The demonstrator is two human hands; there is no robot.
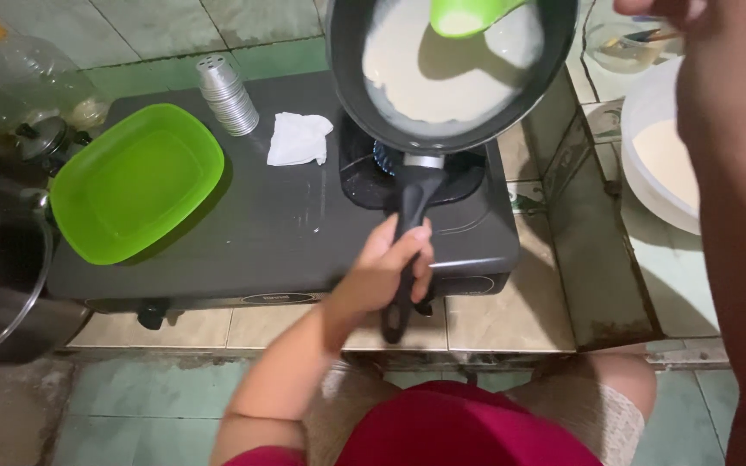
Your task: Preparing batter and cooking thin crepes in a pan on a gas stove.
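Observation:
My left hand (388, 269) grips the black handle of a dark frying pan (351, 60), lifted and tilted over the burner (364, 173) of a black tabletop stove (287, 224). Pale batter (429, 86) spreads thinly across the pan's inside. A green ladle (468, 15) hangs over the batter at the top edge. Its handle runs up and right toward my right hand (654, 7), which is mostly cut off by the frame. My right forearm (740, 190) fills the right side.
A green plastic tray (135, 181) sits on the stove's left half, with stacked metal cups (226, 93) and a crumpled white tissue (298, 138) behind it. A white bowl of batter (649, 147) stands at the right. Pots with glass lids (2, 250) crowd the left.

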